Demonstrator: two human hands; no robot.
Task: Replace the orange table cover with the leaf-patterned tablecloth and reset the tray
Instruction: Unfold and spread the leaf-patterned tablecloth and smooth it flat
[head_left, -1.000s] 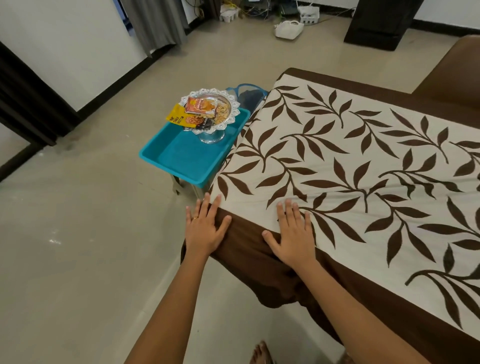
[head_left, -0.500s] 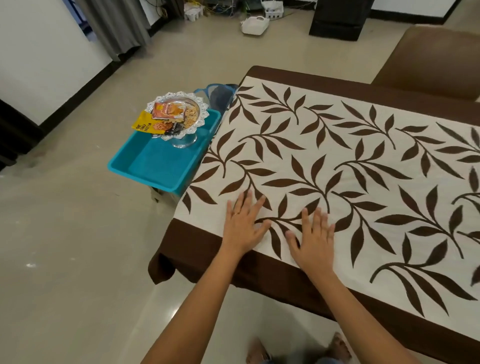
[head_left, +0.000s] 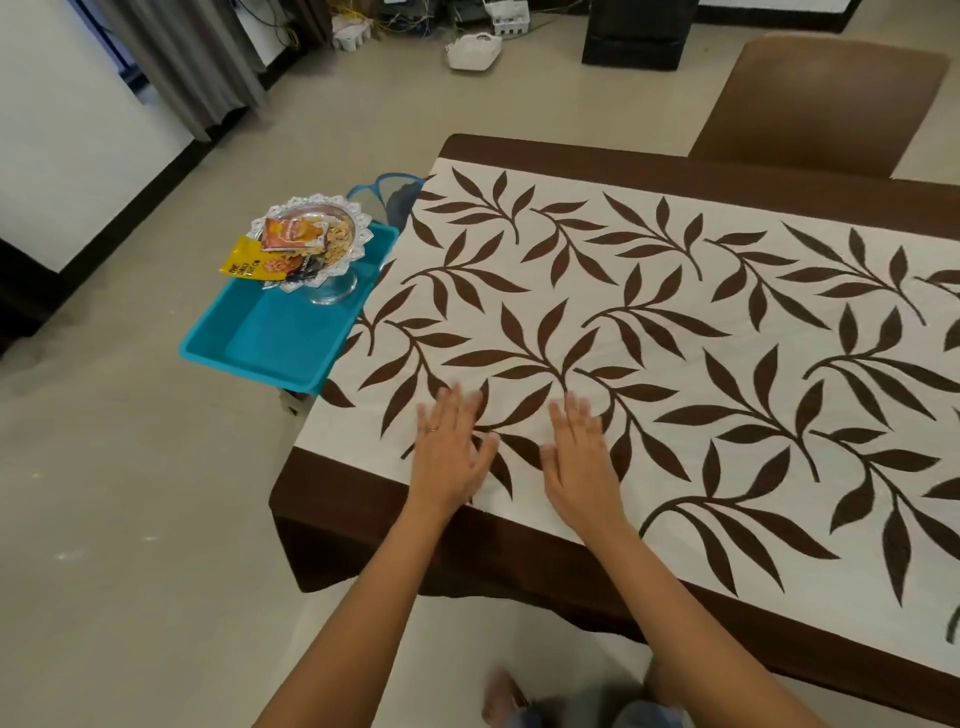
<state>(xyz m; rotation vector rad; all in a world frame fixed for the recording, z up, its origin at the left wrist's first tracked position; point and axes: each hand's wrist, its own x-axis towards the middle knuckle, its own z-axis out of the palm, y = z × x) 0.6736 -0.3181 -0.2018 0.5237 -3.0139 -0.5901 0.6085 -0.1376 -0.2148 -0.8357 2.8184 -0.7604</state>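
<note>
With both the left hand (head_left: 451, 457) and right hand (head_left: 581, 462) flat, fingers wide and empty, on the tablecloth (head_left: 675, 332) covering the tabletop, stroke outward evenly before returning the tray (head_left: 270, 338) beside it.

Hands (head_left: 511, 460) farther onto tablecloth (head_left: 675, 332)

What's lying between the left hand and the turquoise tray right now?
In the head view, only bare cream tablecloth with brown leaf print lies between the flat left hand and the turquoise plastic tray, which sits past the table's edge.
</note>
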